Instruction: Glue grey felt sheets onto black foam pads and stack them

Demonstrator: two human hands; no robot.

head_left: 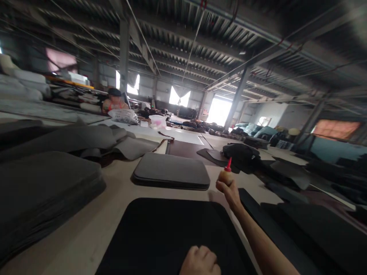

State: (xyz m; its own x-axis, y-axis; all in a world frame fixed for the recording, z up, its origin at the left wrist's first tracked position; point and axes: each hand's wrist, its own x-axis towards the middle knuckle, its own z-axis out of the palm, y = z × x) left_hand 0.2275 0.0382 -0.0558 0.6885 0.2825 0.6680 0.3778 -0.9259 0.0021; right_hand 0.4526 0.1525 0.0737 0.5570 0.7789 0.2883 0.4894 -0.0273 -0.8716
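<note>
My right hand (228,189) is wrapped round a squeeze bottle (225,176) with yellowish contents and a pointed red nozzle (228,164). It holds the bottle raised, nozzle up, beyond the right far corner of a large black sheet (172,229). That sheet has rounded corners and lies flat in front of me. My left hand (199,261) rests over its near part, fingers curled in; whatever is under them is hidden. Behind the sheet lies a neat stack of dark grey rounded panels (172,170), apart from both hands.
A tall stack of dark sheets (48,183) stands on the left of the table (94,229), with loose grey pieces (94,139) behind it. More dark sheets (321,225) and a black bundle (242,152) lie on the right. Another person (114,101) is at the far left.
</note>
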